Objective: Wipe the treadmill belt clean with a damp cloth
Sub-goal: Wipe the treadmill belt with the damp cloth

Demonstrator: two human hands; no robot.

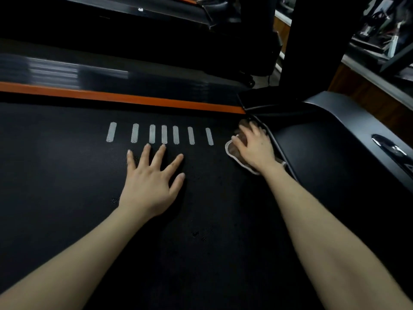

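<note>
The black treadmill belt [67,175] fills most of the view, with several pale grey oblong marks [164,134] printed across it. My left hand [152,182] lies flat on the belt with its fingers spread, just below those marks. My right hand [254,146] presses down on a brown cloth with a pale edge [233,151] at the belt's far right corner, against the motor cover. Its fingers lie spread over the cloth, which is mostly hidden beneath the palm.
An orange strip [125,98] and a glossy black side rail [67,70] border the belt's far side. The dark motor cover [335,142] rises at the right, with a black upright post [312,41] behind it. Another treadmill [134,16] stands beyond.
</note>
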